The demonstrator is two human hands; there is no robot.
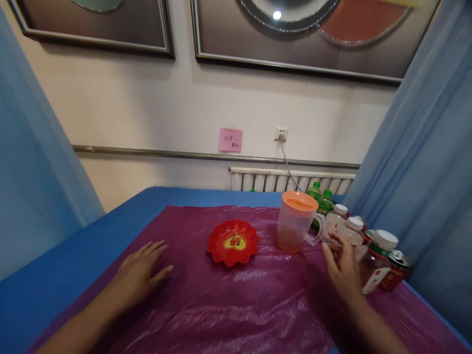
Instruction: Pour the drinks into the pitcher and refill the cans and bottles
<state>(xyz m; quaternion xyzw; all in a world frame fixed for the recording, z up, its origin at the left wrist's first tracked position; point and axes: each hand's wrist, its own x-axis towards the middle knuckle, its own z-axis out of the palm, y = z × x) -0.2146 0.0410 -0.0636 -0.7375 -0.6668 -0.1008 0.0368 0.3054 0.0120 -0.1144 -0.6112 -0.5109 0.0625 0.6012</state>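
My left hand point(142, 273) rests on the purple plastic sheet point(206, 300) at the left, fingers spread and holding nothing. A red scalloped dish point(233, 242) with a yellow heart design lies on the sheet between my hands. Right of it stands a clear pitcher point(293, 226) with an orange lid and some orange-brown liquid at its bottom. My right hand point(341, 263) is just beside the pitcher's handle, its fingers partly curled and apart, with nothing seen in them. Whether a fingertip touches the handle is hard to tell.
Along the right edge stand green bottles point(325, 201), white-capped bottles point(379, 253) and a red can point(396, 270). Blue curtains point(431, 162) hang on both sides. Behind the table are a radiator point(271, 181), a plugged socket point(280, 133) and a pink note point(230, 140).
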